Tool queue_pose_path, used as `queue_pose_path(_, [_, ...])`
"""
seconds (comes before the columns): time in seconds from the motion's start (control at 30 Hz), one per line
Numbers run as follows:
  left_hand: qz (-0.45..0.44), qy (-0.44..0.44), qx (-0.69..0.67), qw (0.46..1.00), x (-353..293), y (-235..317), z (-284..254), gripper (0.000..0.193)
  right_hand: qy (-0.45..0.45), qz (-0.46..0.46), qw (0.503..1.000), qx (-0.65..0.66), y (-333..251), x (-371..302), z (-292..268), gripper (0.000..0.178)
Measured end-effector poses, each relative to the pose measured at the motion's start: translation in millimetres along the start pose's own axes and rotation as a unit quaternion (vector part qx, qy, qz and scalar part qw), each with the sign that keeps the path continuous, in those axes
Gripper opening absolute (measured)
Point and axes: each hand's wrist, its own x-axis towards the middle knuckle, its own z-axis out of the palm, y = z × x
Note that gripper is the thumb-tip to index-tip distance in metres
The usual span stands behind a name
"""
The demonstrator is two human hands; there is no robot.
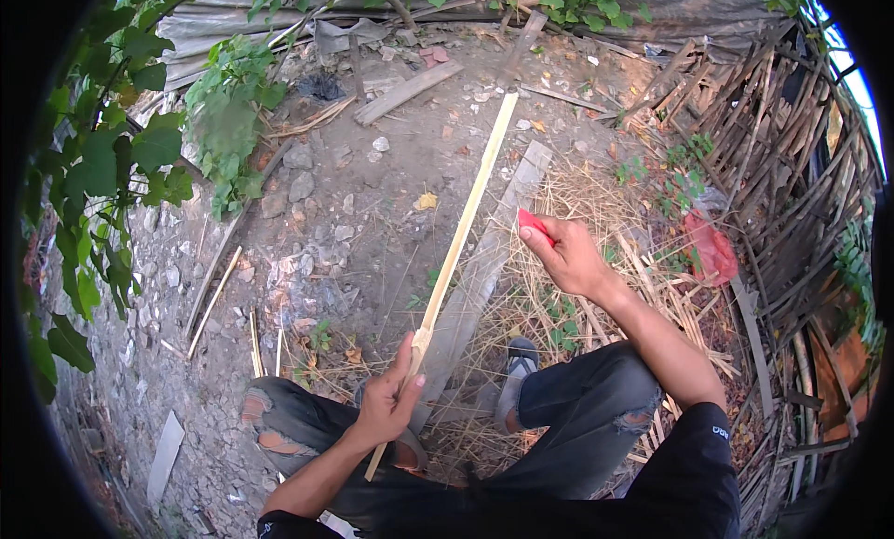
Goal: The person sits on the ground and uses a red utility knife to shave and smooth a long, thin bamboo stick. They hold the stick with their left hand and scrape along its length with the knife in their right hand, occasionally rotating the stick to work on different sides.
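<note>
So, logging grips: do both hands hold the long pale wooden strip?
No, the left hand holds that strip, the right hand a red object.

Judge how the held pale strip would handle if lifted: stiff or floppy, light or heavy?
The pale strip looks fairly stiff, running nearly straight. Its narrow shape suggests light weight. Held near one end, its far tip may dip.

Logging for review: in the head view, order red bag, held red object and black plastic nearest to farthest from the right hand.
1. Red object, in the right hand
2. Red bag, right side
3. Black plastic, far upper left
</note>
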Motion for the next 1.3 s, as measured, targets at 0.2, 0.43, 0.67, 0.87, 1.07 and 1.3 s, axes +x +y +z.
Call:
queue_pose_path(0.2, [0.050, 0.022, 0.023, 0.998, 10.6, 12.1, 4.0, 0.066, -0.224, -0.064, 0.972, -0.032, -45.6, -12.4, 15.6, 0.052])
queue_pose_path(0.43, [0.016, 0.016, 0.008, 1.000, 11.9, 11.1, 5.4, 0.067, -0.222, -0.109, 0.968, -0.042, -59.2, -18.3, 46.9, 0.053])
queue_pose_path(0.67, [-0.046, 0.003, -0.048, 0.998, 11.1, 15.2, 4.1, 0.067, -0.192, 0.019, 0.973, -0.123, -45.5, 2.3, 47.4, 0.060])
queue_pose_path(0.87, [0.009, -0.059, -0.049, 0.997, -5.8, 3.3, 8.2, 0.071, 0.130, 0.135, 0.982, 0.003, 34.1, 32.8, -7.0, 0.059])
queue_pose_path(1.07, [-0.083, -0.026, -0.167, 0.982, 1.8, 3.6, -7.1, 0.063, 0.219, 0.095, 0.971, 0.002, 20.4, 18.8, -25.6, 0.057])
queue_pose_path(1.3, [-0.064, -0.009, -0.115, 0.991, 4.9, -2.0, -4.9, 0.050, 0.102, 0.038, 0.994, -0.019, 26.9, -0.7, -36.0, 0.053])
